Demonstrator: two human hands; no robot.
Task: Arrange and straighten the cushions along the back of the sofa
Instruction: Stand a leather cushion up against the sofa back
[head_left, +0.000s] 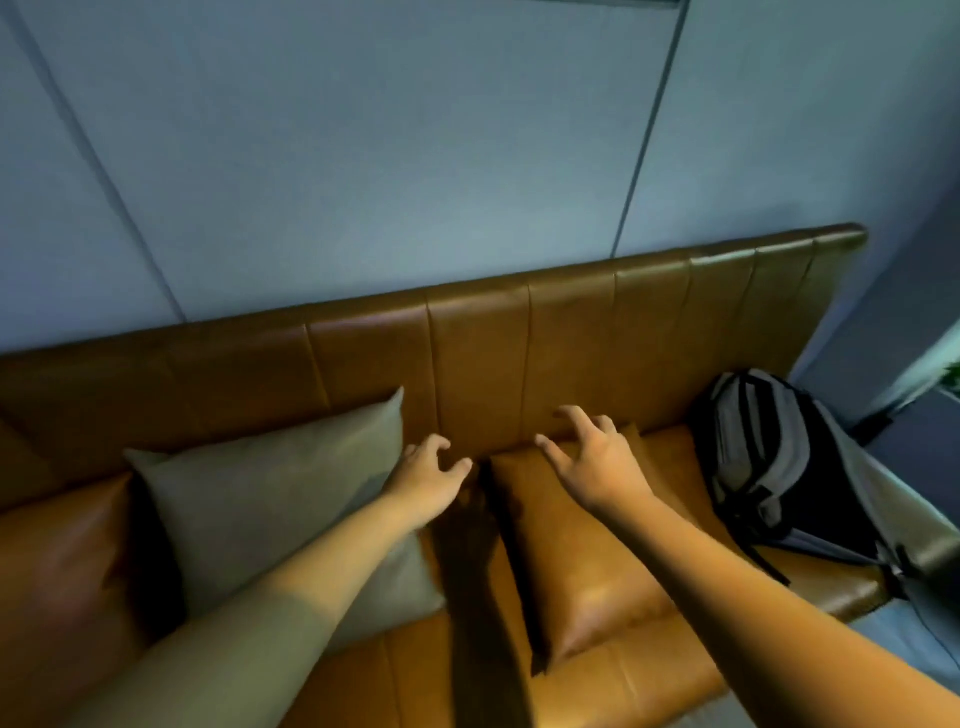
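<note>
Both my hands are out over the sofa (519, 374), neither one holding anything. My left hand (426, 480) is loosely curled with fingers apart, its grip empty, just beside the right edge of the grey cushion (270, 509), which leans tilted against the backrest. My right hand (592, 462) is spread open above the far end of the tan leather cushion (582, 551), which lies flat on the seat, not yet stood up.

The leather looks slick (it shines where the light hits), so I judge a one-handed pinch at a corner could slip, and the cushion could flop forward off the seat. My left forearm crosses the grey cushion and could knock it further askew.

A grey and black backpack (779, 467) sits on the seat's right end, limiting room there. Behind the backrest is a pale blue panelled wall (363, 156).
</note>
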